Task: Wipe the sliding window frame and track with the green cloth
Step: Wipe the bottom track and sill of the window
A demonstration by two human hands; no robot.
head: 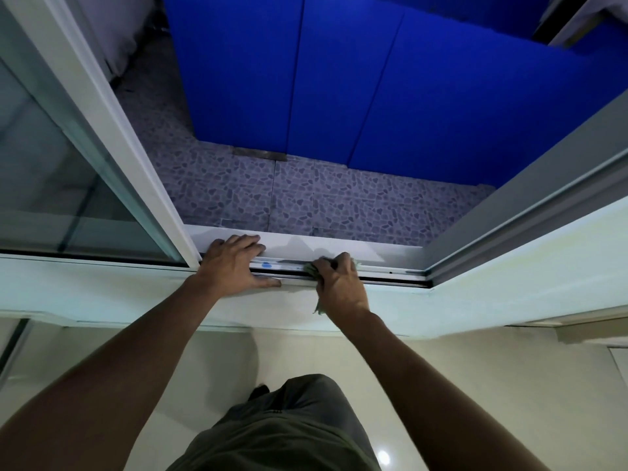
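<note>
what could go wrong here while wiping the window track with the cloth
The left hand lies flat across the white bottom window track, right beside the white-framed sliding glass panel; if the panel rolls, the fingers could be pinched. The right hand presses the bunched green cloth into the track with the window open over a drop to the pebble-patterned floor, so the cloth could slip out.
</note>
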